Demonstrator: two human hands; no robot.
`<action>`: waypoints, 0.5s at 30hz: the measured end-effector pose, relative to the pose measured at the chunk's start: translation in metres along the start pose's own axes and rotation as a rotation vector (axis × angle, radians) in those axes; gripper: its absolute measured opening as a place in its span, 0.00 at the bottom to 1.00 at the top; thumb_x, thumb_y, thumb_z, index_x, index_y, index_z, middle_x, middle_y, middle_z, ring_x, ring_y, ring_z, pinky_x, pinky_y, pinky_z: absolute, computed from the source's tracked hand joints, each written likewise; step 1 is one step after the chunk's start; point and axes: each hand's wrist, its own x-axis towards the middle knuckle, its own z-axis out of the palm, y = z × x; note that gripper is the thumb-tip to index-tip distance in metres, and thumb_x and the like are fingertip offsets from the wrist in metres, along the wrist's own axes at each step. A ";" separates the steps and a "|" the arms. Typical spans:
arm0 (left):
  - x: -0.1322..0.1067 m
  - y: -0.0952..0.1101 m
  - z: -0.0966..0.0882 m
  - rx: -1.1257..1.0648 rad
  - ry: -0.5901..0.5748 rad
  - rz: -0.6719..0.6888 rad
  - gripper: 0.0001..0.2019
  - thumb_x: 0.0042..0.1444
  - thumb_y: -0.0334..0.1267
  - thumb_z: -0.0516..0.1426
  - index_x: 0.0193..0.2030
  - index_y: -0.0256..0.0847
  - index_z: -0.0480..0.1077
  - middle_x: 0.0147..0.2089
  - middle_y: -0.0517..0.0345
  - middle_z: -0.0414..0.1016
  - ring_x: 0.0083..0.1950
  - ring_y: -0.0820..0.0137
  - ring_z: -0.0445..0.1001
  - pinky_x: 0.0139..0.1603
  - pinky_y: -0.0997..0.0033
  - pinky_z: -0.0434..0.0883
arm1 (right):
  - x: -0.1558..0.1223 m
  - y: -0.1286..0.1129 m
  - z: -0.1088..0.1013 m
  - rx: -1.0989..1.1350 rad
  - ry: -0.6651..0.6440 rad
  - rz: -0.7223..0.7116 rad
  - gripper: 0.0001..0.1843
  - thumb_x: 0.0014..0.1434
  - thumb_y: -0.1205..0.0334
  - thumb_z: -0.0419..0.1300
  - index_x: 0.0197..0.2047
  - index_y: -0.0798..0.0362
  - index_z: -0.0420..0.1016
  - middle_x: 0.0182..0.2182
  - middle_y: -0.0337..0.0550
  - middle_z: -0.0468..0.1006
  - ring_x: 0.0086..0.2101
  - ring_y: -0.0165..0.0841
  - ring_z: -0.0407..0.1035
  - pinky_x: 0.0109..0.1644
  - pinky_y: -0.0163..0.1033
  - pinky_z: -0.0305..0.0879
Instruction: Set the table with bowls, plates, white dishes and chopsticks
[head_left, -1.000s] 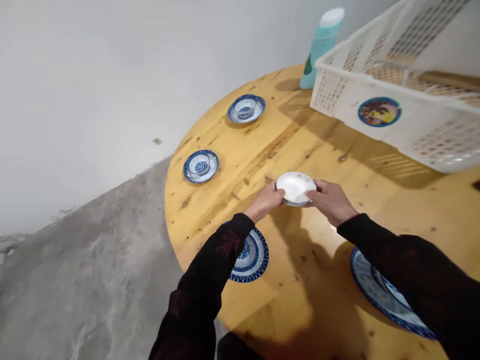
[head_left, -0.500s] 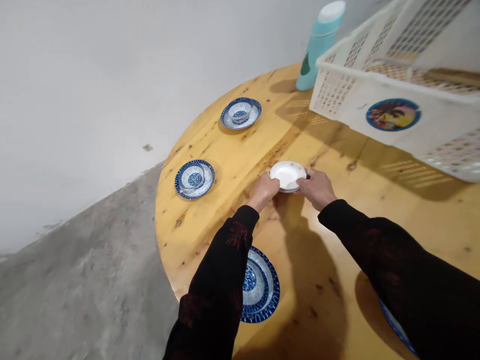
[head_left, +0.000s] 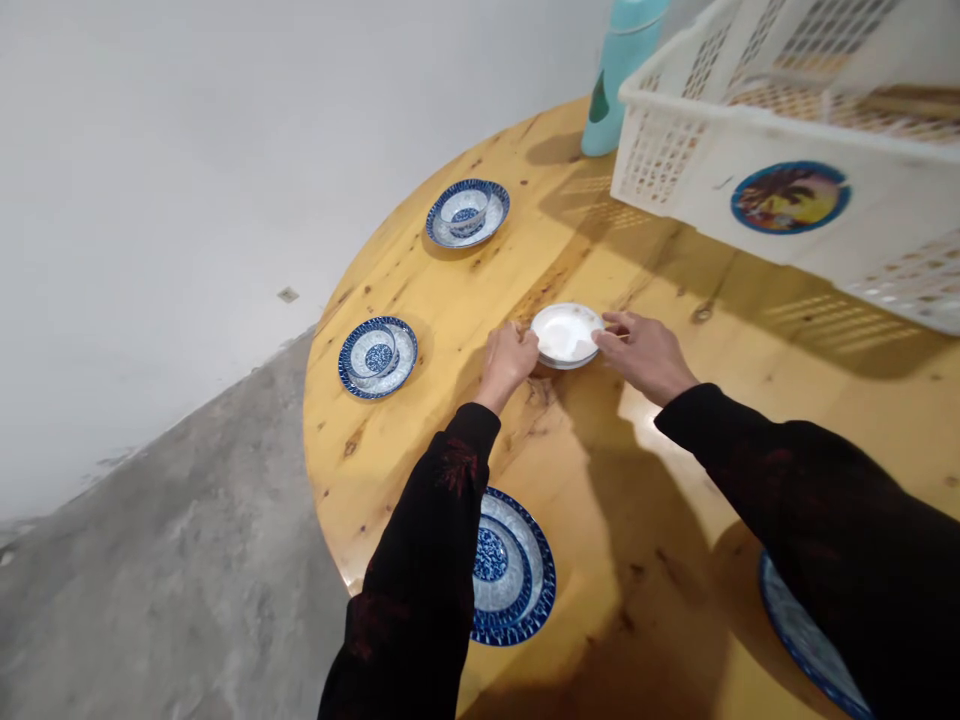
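Small white dishes (head_left: 567, 333), seemingly stacked, sit low over the middle of the wooden table; I cannot tell whether they touch it. My left hand (head_left: 510, 358) has its fingers curled at their left rim. On the opposite side, my right hand (head_left: 641, 352) pinches at the right rim, its thumb on the edge and its fingertips slightly raised. Below my left forearm lies a blue-patterned plate (head_left: 532, 560) with smaller patterned ware on it, partly covered by the sleeve. Another blue-rimmed plate (head_left: 787, 620) is mostly hidden beneath my right sleeve.
Two blue-rimmed plates, one farther back (head_left: 496, 215) and one at the left edge (head_left: 407, 375), each carry a clear-sided bowl. A white perforated plastic basket (head_left: 675, 170) stands at the back right beside a light blue bottle (head_left: 619, 85). The round table (head_left: 337, 500) borders a concrete floor.
The view has shifted slightly. My right hand's grip has loosened and drawn a little outward, its fingers now higher on the rim. My left hand's fingers have moved to the dishes' outer left edge.
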 end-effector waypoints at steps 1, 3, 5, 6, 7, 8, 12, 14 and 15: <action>-0.002 0.002 -0.003 0.039 0.022 0.002 0.10 0.67 0.37 0.53 0.46 0.39 0.75 0.48 0.45 0.82 0.53 0.57 0.77 0.56 0.60 0.69 | 0.000 0.000 -0.004 -0.053 0.025 -0.008 0.17 0.60 0.58 0.60 0.49 0.55 0.82 0.39 0.54 0.82 0.41 0.49 0.77 0.52 0.53 0.74; -0.006 0.006 -0.007 0.087 0.049 0.004 0.09 0.66 0.37 0.54 0.47 0.41 0.75 0.48 0.46 0.82 0.53 0.56 0.77 0.55 0.61 0.69 | -0.001 -0.003 -0.010 -0.124 0.041 -0.008 0.15 0.60 0.58 0.60 0.46 0.52 0.83 0.37 0.53 0.82 0.43 0.51 0.77 0.55 0.55 0.72; -0.008 0.009 -0.008 0.115 0.055 0.014 0.08 0.66 0.36 0.55 0.48 0.42 0.74 0.48 0.48 0.82 0.53 0.56 0.77 0.54 0.61 0.68 | -0.001 -0.009 -0.012 -0.162 0.022 -0.025 0.14 0.60 0.58 0.59 0.44 0.52 0.84 0.36 0.53 0.82 0.44 0.53 0.76 0.55 0.56 0.71; -0.008 0.011 -0.008 0.130 0.052 0.021 0.09 0.65 0.35 0.55 0.48 0.42 0.74 0.48 0.47 0.82 0.53 0.55 0.78 0.54 0.61 0.68 | -0.002 -0.012 -0.012 -0.176 0.016 -0.027 0.14 0.60 0.59 0.59 0.43 0.53 0.84 0.35 0.53 0.82 0.43 0.54 0.76 0.54 0.57 0.71; -0.009 0.013 -0.007 0.146 0.047 0.032 0.09 0.65 0.34 0.55 0.49 0.42 0.74 0.48 0.47 0.82 0.53 0.55 0.78 0.54 0.60 0.68 | -0.002 -0.014 -0.011 -0.189 0.021 -0.023 0.14 0.60 0.60 0.59 0.43 0.53 0.84 0.35 0.53 0.82 0.43 0.54 0.76 0.54 0.57 0.71; -0.009 0.014 -0.006 0.159 0.043 0.042 0.09 0.65 0.33 0.54 0.49 0.42 0.74 0.47 0.46 0.82 0.53 0.54 0.78 0.54 0.60 0.68 | -0.002 -0.016 -0.010 -0.198 0.034 -0.018 0.15 0.59 0.61 0.59 0.44 0.54 0.84 0.35 0.53 0.82 0.43 0.53 0.77 0.54 0.56 0.71; -0.010 0.018 -0.004 0.192 0.047 0.055 0.12 0.64 0.32 0.54 0.52 0.42 0.73 0.47 0.45 0.82 0.53 0.52 0.77 0.54 0.58 0.67 | -0.003 -0.018 -0.004 -0.197 0.092 -0.004 0.16 0.57 0.63 0.59 0.45 0.55 0.84 0.37 0.52 0.83 0.44 0.51 0.77 0.54 0.52 0.71; -0.010 0.019 -0.003 0.189 0.055 0.050 0.13 0.64 0.31 0.54 0.53 0.42 0.73 0.46 0.45 0.82 0.52 0.53 0.77 0.54 0.58 0.67 | -0.004 -0.016 -0.001 -0.182 0.109 0.005 0.16 0.56 0.64 0.60 0.45 0.55 0.84 0.37 0.52 0.83 0.43 0.50 0.77 0.53 0.51 0.72; -0.011 0.019 -0.003 0.181 0.060 0.048 0.13 0.63 0.31 0.54 0.52 0.43 0.73 0.46 0.46 0.82 0.51 0.53 0.77 0.54 0.59 0.67 | -0.004 -0.015 -0.001 -0.172 0.114 0.009 0.16 0.55 0.64 0.59 0.45 0.55 0.84 0.37 0.52 0.83 0.43 0.50 0.77 0.53 0.51 0.72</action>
